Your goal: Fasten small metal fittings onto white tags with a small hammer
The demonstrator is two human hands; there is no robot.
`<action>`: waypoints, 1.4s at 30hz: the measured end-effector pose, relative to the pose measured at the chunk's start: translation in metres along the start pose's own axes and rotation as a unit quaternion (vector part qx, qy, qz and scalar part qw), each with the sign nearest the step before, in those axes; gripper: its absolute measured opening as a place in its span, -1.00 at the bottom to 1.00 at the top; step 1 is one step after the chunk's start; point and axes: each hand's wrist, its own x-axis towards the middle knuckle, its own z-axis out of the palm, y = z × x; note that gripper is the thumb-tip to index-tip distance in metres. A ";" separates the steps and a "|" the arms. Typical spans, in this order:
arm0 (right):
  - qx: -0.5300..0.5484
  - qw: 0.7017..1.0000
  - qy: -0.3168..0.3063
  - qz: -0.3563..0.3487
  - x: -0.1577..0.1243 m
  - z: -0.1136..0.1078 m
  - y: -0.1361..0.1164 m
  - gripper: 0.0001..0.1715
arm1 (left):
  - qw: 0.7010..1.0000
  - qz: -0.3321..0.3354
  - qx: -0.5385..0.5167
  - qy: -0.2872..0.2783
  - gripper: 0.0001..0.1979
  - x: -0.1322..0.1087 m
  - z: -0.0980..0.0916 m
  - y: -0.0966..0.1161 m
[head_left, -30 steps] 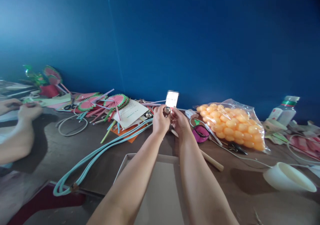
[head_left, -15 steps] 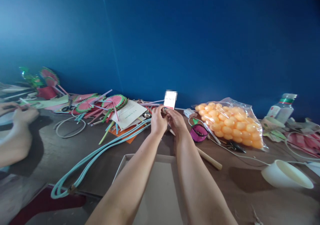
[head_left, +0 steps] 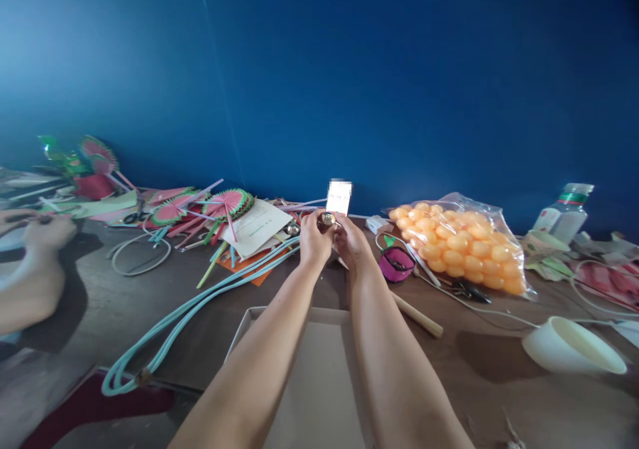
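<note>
My left hand (head_left: 313, 239) and my right hand (head_left: 351, 241) meet over the far middle of the brown table (head_left: 124, 302), fingers closed. Between their fingertips they pinch a small round silvery object (head_left: 327, 219). Just behind it stands a small white card (head_left: 339, 198). My forearms reach out over a shallow cardboard tray (head_left: 319, 382). A wooden stick (head_left: 417, 316) lies under my right forearm.
A bag of orange balls (head_left: 462, 246) lies at the right, with a pink pouch (head_left: 397, 264), a white cup (head_left: 572, 347) on its side and a bottle (head_left: 562, 217). Teal tubing (head_left: 200, 302) runs left. Paper fans (head_left: 227, 203) lie behind. Another person's hand (head_left: 47, 233) is at far left.
My hands have stayed together on the small round object, turning it slightly. The view has shifted a little; the other person's hands at the left moved slightly.
</note>
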 end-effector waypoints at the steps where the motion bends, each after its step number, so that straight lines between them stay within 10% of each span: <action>1: -0.001 1.000 -0.008 -0.006 0.000 0.000 0.000 -0.58 | 1.000 0.002 0.000 0.001 -0.62 0.000 0.000 0.000; 33: -0.011 0.997 0.010 -0.081 0.007 0.005 0.010 -0.77 | 0.999 -0.029 -0.022 -0.011 -0.65 -0.004 0.003 0.004; 42: 0.001 0.998 0.048 -0.036 0.006 0.006 0.009 -0.50 | 0.998 -0.026 -0.048 0.013 -0.61 -0.002 0.006 -0.004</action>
